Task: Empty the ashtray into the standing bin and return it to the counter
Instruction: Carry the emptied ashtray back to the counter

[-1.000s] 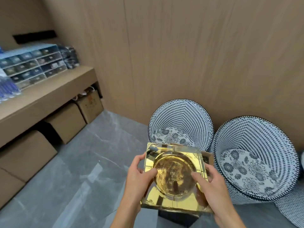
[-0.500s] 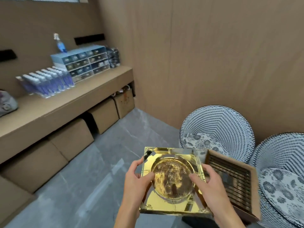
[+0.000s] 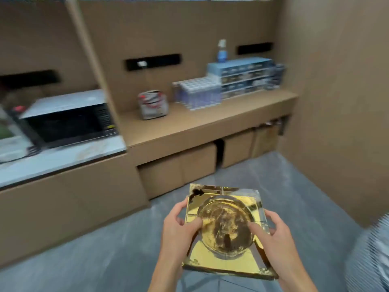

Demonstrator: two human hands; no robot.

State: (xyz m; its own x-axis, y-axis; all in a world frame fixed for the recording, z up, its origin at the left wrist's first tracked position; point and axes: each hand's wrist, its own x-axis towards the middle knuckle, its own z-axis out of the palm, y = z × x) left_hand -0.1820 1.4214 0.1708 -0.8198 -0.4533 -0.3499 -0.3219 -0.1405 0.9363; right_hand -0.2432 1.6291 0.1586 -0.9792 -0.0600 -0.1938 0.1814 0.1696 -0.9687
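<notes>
A square gold glass ashtray [image 3: 226, 230] with a round, brown-stained bowl sits level in front of me over the grey floor. My left hand [image 3: 179, 228] grips its left edge, thumb on the rim of the bowl. My right hand [image 3: 271, 237] grips its right edge, thumb resting inside the bowl. The wooden counter [image 3: 189, 127] runs along the wall ahead, beyond the ashtray. The standing bin is not in view.
On the counter stand a can-like container [image 3: 152, 105], a pack of water bottles [image 3: 197, 94], a blue drawer organiser [image 3: 244, 76] and a spray bottle [image 3: 222, 51]. A microwave [image 3: 69, 119] sits at left. Cardboard boxes [image 3: 179, 171] lie under the counter. A patterned chair [image 3: 370, 256] edges in at right.
The view has swung left from the patterned chairs and the slatted bin to the counter. Both hands keep the same hold on the ashtray.
</notes>
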